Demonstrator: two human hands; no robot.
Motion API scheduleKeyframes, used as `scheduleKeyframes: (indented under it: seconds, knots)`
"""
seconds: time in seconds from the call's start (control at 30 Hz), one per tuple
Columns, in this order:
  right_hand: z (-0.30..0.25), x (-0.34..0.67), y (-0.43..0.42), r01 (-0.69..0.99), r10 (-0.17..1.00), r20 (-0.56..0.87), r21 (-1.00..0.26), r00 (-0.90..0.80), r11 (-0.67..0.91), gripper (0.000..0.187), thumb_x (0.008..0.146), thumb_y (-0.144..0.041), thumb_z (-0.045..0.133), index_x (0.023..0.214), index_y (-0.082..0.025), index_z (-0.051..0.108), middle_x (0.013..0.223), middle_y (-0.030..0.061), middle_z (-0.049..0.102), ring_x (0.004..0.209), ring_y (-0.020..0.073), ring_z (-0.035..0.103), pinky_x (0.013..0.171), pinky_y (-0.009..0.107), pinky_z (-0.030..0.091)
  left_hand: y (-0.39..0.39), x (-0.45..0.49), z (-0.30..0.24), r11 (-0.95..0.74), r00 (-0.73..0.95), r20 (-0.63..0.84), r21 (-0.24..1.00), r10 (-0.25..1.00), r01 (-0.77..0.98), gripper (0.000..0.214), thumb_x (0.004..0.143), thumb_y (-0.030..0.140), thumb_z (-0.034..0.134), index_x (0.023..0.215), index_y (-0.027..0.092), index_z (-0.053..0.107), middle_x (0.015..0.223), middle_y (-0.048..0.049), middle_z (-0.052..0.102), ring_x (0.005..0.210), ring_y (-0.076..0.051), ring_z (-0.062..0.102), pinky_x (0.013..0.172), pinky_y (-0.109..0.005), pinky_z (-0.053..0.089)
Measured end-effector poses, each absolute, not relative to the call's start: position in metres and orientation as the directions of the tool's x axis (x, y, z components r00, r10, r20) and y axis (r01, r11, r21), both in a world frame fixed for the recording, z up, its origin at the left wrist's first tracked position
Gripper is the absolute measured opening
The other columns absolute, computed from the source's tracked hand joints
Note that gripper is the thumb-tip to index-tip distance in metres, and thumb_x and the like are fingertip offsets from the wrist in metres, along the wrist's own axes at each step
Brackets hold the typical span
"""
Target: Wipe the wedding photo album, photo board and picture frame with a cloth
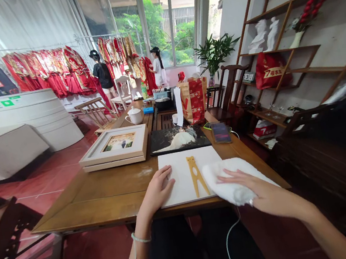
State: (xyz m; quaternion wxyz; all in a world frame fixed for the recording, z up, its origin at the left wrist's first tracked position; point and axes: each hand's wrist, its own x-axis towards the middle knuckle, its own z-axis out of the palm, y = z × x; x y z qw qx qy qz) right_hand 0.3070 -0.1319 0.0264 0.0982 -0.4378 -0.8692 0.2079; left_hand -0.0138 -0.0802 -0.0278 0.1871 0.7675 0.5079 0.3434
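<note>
Work appears unfinished: rectangular white board point(182, 181) is touched by loosely spread left hand point(161, 187), fluffy white cloth point(232, 194) covered by right hand point(242, 182) (grip indeterminable), and yellow two-legged piece point(196, 178) left unheld.

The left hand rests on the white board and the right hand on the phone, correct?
Not quite: the head view shows the right hand on the white cloth instead. The left hand does rest on the white board.
</note>
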Motion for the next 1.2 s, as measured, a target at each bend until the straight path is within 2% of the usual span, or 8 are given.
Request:
scheduleKeyframes:
  seconds: [0.1,0.23,0.33,0.47,0.53,0.77,0.93,1.2]
  knots:
    - [0.023,0.292,-0.093,0.773,0.867,0.042,-0.434,-0.496,0.463,0.076,0.066,-0.005,0.038,0.140,-0.021,0.039,0.147,0.0014,0.036,0.138,0.0216,0.022,0.113,0.044,0.018,-0.080,-0.015,-0.028,-0.419,0.255,0.338,0.636,0.906,0.647,0.040,0.086,0.030,0.050,0.123,0.017,0.057,0.134,-0.0112,0.053,0.126,-0.025,0.048,0.109,-0.043,0.035]
    - [0.026,0.260,-0.046,0.874,0.931,0.045,-0.333,-0.362,0.355,0.054,0.079,-0.015,0.041,0.132,-0.010,0.048,0.133,0.0156,0.052,0.123,0.0292,0.047,0.100,0.039,0.036,-0.081,-0.016,-0.027,-0.414,0.260,0.326,0.636,0.909,0.651,0.040,0.087,0.030,0.050,0.124,0.016,0.056,0.135,-0.0115,0.052,0.126,-0.025,0.047,0.109,-0.044,0.035]
    - [0.034,0.234,-0.023,0.864,0.913,0.044,-0.308,-0.405,0.398,0.041,0.082,-0.018,0.043,0.119,-0.010,0.058,0.120,0.0165,0.061,0.109,0.0293,0.056,0.091,0.034,0.040,-0.081,-0.015,-0.026,-0.415,0.261,0.326,0.636,0.909,0.651,0.040,0.087,0.031,0.050,0.123,0.017,0.057,0.135,-0.0111,0.053,0.126,-0.025,0.048,0.109,-0.044,0.035]
    - [0.044,0.195,-0.007,0.798,0.837,0.015,-0.292,-0.547,0.527,0.028,0.081,-0.019,0.045,0.099,-0.015,0.066,0.108,0.0120,0.067,0.098,0.0264,0.060,0.083,0.029,0.041,-0.081,-0.015,-0.027,-0.423,0.264,0.334,0.631,0.905,0.650,0.040,0.087,0.031,0.050,0.123,0.016,0.057,0.134,-0.0116,0.053,0.125,-0.025,0.049,0.108,-0.044,0.036]
    - [0.047,0.173,-0.004,0.762,0.795,0.001,-0.287,-0.606,0.581,0.027,0.080,-0.020,0.046,0.096,-0.014,0.066,0.104,0.0120,0.069,0.095,0.0260,0.061,0.080,0.029,0.042,-0.080,-0.015,-0.028,-0.434,0.267,0.347,0.625,0.899,0.649,0.039,0.087,0.030,0.050,0.123,0.016,0.057,0.134,-0.0116,0.053,0.124,-0.025,0.049,0.108,-0.043,0.036]
    - [0.047,0.123,-0.015,0.701,0.727,0.012,-0.254,-0.687,0.666,0.038,0.075,-0.016,0.048,0.110,-0.015,0.062,0.117,0.0122,0.064,0.111,0.0269,0.054,0.090,0.033,0.038,-0.078,-0.014,-0.028,-0.437,0.262,0.359,0.606,0.896,0.664,0.030,0.086,0.028,0.052,0.111,0.016,0.063,0.118,-0.0123,0.062,0.112,-0.026,0.057,0.100,-0.042,0.044]
    - [0.045,0.150,-0.020,0.788,0.807,0.005,-0.211,-0.590,0.578,0.042,0.075,-0.011,0.043,0.112,-0.017,0.061,0.118,0.0106,0.064,0.112,0.0254,0.054,0.090,0.033,0.038,-0.080,-0.016,-0.027,-0.431,0.265,0.346,0.621,0.900,0.655,0.037,0.087,0.028,0.051,0.120,0.016,0.059,0.129,-0.0122,0.055,0.121,-0.025,0.051,0.106,-0.042,0.038]
    - [0.045,0.229,-0.028,0.958,0.961,-0.037,-0.099,-0.274,0.269,0.033,0.078,-0.015,0.042,0.102,-0.011,0.065,0.108,0.0185,0.065,0.098,0.0312,0.061,0.075,0.035,0.043,-0.079,-0.020,-0.030,-0.400,0.247,0.317,0.651,0.916,0.645,0.041,0.086,0.030,0.051,0.124,0.016,0.056,0.136,-0.0109,0.052,0.127,-0.024,0.046,0.110,-0.042,0.034]
